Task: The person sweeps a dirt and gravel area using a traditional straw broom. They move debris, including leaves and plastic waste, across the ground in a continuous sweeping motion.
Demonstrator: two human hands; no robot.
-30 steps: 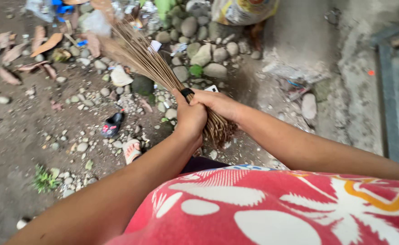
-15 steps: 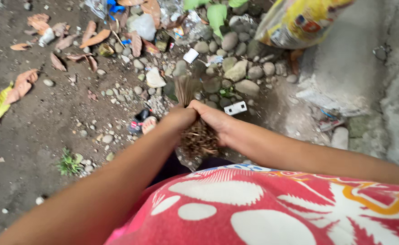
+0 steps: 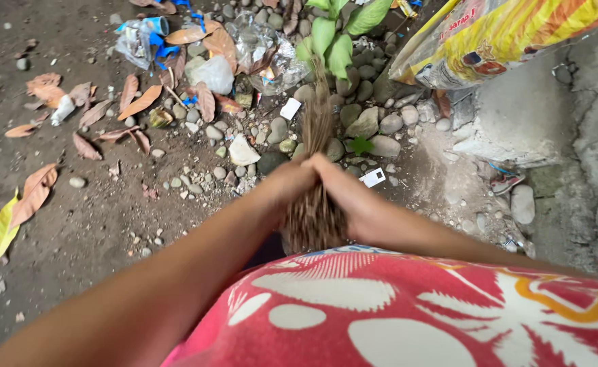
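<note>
A bundle of thin brown broom sticks (image 3: 317, 129) points away from me toward the stones, its cut butt end close to my red flowered shirt. My left hand (image 3: 287, 182) wraps the bundle from the left. My right hand (image 3: 348, 197) grips it from the right, fingers meeting the left hand's. Both hands hold the bundle near its thick end, above the dirt ground.
Grey stones (image 3: 380, 126), dry leaves (image 3: 139, 102), clear plastic litter (image 3: 265, 47) and a green plant (image 3: 333, 34) lie ahead. A yellow printed sack (image 3: 503, 34) rests on a concrete block (image 3: 516, 115) at the right. Bare dirt (image 3: 75, 224) spreads to the left.
The stick bundle swung from pointing up-left to pointing straight ahead. The view shifted, bringing the sack and plant into sight. Both hands kept their grip.
</note>
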